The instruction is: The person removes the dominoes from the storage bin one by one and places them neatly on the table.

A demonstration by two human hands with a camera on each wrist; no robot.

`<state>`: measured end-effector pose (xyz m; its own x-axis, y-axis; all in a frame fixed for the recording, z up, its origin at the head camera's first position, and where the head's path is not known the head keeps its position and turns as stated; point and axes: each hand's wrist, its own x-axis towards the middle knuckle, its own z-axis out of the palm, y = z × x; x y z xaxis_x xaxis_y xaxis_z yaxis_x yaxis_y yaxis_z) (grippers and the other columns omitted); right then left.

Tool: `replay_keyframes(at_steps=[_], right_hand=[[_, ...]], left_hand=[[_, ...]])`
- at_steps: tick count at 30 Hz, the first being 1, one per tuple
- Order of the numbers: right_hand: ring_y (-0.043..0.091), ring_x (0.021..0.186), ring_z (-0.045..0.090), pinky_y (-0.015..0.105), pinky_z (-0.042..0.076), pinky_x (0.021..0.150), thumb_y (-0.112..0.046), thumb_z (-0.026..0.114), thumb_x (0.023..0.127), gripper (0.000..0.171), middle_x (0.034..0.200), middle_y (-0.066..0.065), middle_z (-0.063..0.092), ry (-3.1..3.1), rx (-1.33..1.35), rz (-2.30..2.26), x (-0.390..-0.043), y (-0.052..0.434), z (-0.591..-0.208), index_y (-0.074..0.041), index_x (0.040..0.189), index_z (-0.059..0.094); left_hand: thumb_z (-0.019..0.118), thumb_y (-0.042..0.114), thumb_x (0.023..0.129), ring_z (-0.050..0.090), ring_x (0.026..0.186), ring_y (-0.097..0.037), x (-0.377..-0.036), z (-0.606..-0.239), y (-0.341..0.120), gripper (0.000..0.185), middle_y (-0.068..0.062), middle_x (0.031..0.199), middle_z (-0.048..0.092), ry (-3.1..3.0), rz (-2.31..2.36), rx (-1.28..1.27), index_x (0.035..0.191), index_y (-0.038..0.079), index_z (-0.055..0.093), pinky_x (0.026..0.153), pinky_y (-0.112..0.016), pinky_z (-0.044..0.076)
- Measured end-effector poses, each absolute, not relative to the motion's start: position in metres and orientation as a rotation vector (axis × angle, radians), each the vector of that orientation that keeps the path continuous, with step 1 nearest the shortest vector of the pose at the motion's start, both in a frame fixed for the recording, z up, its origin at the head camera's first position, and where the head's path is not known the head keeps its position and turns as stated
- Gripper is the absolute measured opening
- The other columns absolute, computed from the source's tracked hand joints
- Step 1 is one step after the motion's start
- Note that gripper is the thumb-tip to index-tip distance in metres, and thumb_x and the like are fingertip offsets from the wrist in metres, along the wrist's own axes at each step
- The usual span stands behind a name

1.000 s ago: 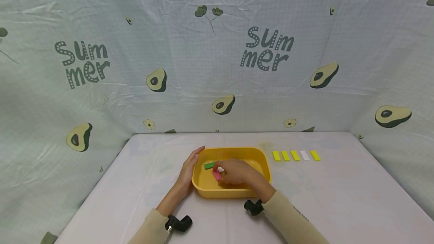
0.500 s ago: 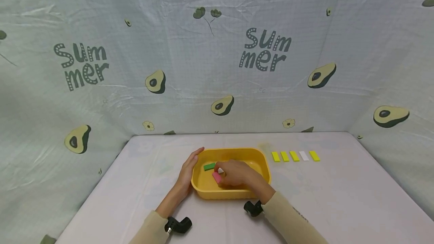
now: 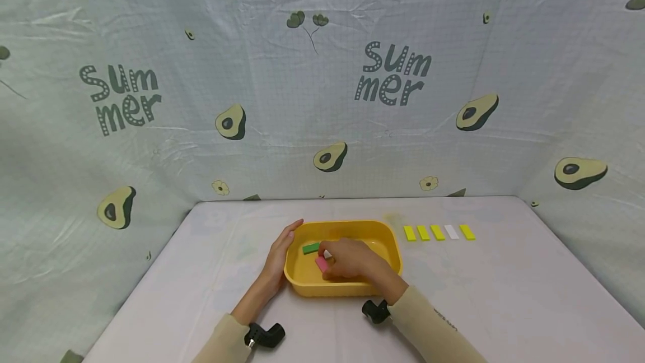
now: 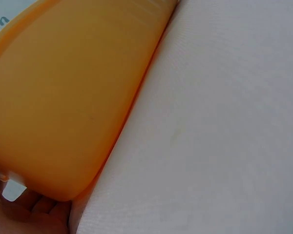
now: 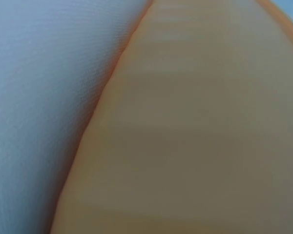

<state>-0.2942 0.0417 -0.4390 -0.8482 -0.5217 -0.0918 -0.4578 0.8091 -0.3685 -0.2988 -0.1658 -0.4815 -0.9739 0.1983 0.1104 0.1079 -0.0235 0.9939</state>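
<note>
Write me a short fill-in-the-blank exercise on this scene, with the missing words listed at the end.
1. The hand at the pink block is the person's ____ one.
2. Farthest left inside the tray lies a block coloured ____.
3. The row on the table counts ____ pieces in all.
4. Counting from the left, the white piece lies ____ in that row.

Missing words: right; green; five; fourth.
</note>
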Motion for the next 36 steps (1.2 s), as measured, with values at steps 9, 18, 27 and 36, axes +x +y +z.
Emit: replay_keyframes(at_steps=[9, 18, 27, 36], right_hand=[[0.011, 0.074, 0.048, 0.025, 0.038, 0.064, -0.031, 0.08, 0.087, 0.036, 0.073, -0.007, 0.049, 2.802, -0.764, -0.515, -0.293, 0.042, -0.439, -0.019, 0.119, 0.068], [0.012, 0.076, 0.05, 0.025, 0.041, 0.065, -0.029, 0.078, 0.089, 0.036, 0.076, -0.007, 0.054, 2.809, -0.784, -0.533, -0.294, 0.045, -0.437, -0.02, 0.122, 0.068], [0.013, 0.075, 0.052, 0.025, 0.045, 0.066, -0.026, 0.077, 0.091, 0.033, 0.079, -0.005, 0.057, 2.807, -0.811, -0.556, -0.29, 0.049, -0.427, -0.02, 0.122, 0.068], [0.012, 0.076, 0.055, 0.025, 0.049, 0.069, -0.029, 0.076, 0.092, 0.031, 0.082, -0.007, 0.061, 2.817, -0.84, -0.579, -0.287, 0.054, -0.416, -0.023, 0.122, 0.067]], left_hand=[[0.028, 0.03, 0.114, 0.027, 0.157, -0.033, -0.298, -0.482, -0.166, 0.051, -0.012, 0.169, 0.031, 2.158, 2.166, 0.333, 0.16, 0.01, 0.037, 0.13, -0.053, 0.019], [0.028, 0.03, 0.114, 0.027, 0.157, -0.033, -0.298, -0.483, -0.166, 0.052, -0.012, 0.169, 0.032, 2.159, 2.173, 0.349, 0.16, 0.008, 0.036, 0.13, -0.053, 0.019], [0.029, 0.029, 0.114, 0.028, 0.157, -0.033, -0.299, -0.484, -0.166, 0.051, -0.013, 0.168, 0.033, 2.16, 2.178, 0.351, 0.159, 0.008, 0.038, 0.13, -0.052, 0.021], [0.028, 0.03, 0.114, 0.027, 0.158, -0.033, -0.299, -0.485, -0.167, 0.051, -0.012, 0.169, 0.031, 2.164, 2.172, 0.348, 0.159, 0.01, 0.038, 0.13, -0.053, 0.019]])
